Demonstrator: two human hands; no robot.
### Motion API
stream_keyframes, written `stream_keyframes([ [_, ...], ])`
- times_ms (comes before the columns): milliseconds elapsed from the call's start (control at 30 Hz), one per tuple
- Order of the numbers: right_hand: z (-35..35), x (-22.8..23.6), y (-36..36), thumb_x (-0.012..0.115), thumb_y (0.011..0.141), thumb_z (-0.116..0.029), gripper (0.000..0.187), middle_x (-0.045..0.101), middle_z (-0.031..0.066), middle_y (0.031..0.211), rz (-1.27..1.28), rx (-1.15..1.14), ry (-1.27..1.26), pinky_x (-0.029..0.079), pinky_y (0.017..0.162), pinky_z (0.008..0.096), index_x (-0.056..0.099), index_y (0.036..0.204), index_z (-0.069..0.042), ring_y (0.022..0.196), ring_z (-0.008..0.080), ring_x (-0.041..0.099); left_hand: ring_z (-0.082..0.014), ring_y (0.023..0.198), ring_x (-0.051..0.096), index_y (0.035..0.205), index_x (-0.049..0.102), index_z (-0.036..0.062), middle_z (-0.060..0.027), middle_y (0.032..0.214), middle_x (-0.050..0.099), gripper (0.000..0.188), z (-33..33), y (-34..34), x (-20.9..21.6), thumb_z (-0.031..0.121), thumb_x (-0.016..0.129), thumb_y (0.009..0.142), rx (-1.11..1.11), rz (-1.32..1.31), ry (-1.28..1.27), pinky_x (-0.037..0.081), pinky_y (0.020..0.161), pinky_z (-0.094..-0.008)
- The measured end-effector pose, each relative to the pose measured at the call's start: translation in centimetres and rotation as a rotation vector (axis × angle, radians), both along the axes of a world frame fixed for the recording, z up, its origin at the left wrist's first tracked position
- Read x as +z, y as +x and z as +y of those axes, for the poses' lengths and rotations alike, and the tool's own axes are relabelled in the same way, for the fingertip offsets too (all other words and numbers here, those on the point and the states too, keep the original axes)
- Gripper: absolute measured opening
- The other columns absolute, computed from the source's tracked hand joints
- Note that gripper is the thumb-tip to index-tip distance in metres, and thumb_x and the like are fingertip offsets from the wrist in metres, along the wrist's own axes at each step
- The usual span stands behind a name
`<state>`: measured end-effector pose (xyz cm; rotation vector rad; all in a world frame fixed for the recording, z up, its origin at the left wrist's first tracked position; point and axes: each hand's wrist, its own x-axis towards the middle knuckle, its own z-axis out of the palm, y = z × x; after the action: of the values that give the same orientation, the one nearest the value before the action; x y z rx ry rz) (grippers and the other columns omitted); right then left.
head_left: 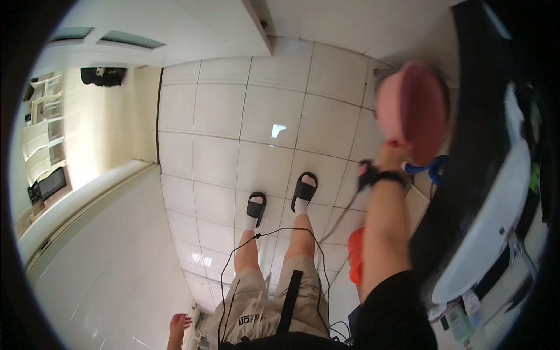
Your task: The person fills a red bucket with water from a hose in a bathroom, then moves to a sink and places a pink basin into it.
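My right arm reaches forward to the right, and my right hand [393, 154] is closed on the near edge of a pink plastic basin [426, 116]. The basin is tilted on its side and slightly blurred. A dark strap circles that wrist, with a small black-and-red device [366, 174] beside it. Down at the lower left, my left hand [181, 322] hangs beside my shorts with its fingers loosely apart and nothing in them.
A black counter [434, 233] with a white sink [484, 251] runs along the right. Below it are a blue curved object [434, 170] and an orange-red plastic container [355, 256]. A white door [192, 23] stands at the upper left. Pale tiles [216, 111] cover the floor.
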<state>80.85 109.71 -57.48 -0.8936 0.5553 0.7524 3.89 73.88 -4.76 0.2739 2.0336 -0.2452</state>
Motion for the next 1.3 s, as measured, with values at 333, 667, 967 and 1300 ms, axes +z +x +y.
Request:
stream_keyframes([
  [333, -33.4, 55.8, -27.4, 0.068, 0.108, -0.009, 0.038, 0.079, 0.0043, 0.136, 0.176, 0.448, 0.017, 0.068, 0.104, 0.0446, 0.073, 0.146, -0.008, 0.119, 0.0238, 0.079, -0.0189, 0.119, 0.078, 0.158, 0.063, 0.0090, -0.0121, 0.145, 0.076, 0.044, 12.1, 7.6, 23.7, 0.041, 0.066, 0.128, -0.140, -0.599, 0.755, 0.069, 0.093, -0.0414],
  [667, -44.4, 81.5, 14.5, 0.072, 0.120, -0.034, 0.046, 0.085, 0.0209, 0.135, -0.899, 1.003, -0.614, 0.065, 0.108, 0.0504, 0.076, 0.154, -0.003, 0.122, 0.0381, 0.082, -0.0103, 0.073, 0.068, 0.131, 0.075, 0.0075, -0.0005, 0.102, 0.079, 0.017, 13.3, 39.8, 43.2, 0.018, 0.074, 0.117, -0.132, -0.907, 0.983, 0.052, 0.058, -0.0291],
  [967, -35.9, 75.6, 46.1, 0.068, 0.122, -0.045, 0.060, 0.082, 0.0358, 0.145, -1.456, 0.859, -1.229, 0.061, 0.122, 0.0554, 0.076, 0.163, -0.002, 0.136, 0.0571, 0.077, -0.0092, 0.072, 0.064, 0.133, 0.073, 0.0083, 0.0014, 0.094, 0.076, 0.021, 17.0, 72.7, 36.9, 0.019, 0.078, 0.115, -0.297, -0.966, 1.002, 0.049, 0.064, -0.0305],
  [1300, -35.4, 72.7, 39.5, 0.063, 0.127, -0.038, 0.046, 0.089, 0.0172, 0.142, -1.425, 0.602, -0.760, 0.066, 0.106, 0.0456, 0.079, 0.154, -0.004, 0.128, 0.0355, 0.085, -0.0084, 0.076, 0.067, 0.132, 0.073, 0.0094, 0.0020, 0.098, 0.077, 0.021, 14.7, 84.4, 30.4, 0.023, 0.078, 0.117, -0.288, -0.978, 0.939, 0.053, 0.068, -0.0291],
])
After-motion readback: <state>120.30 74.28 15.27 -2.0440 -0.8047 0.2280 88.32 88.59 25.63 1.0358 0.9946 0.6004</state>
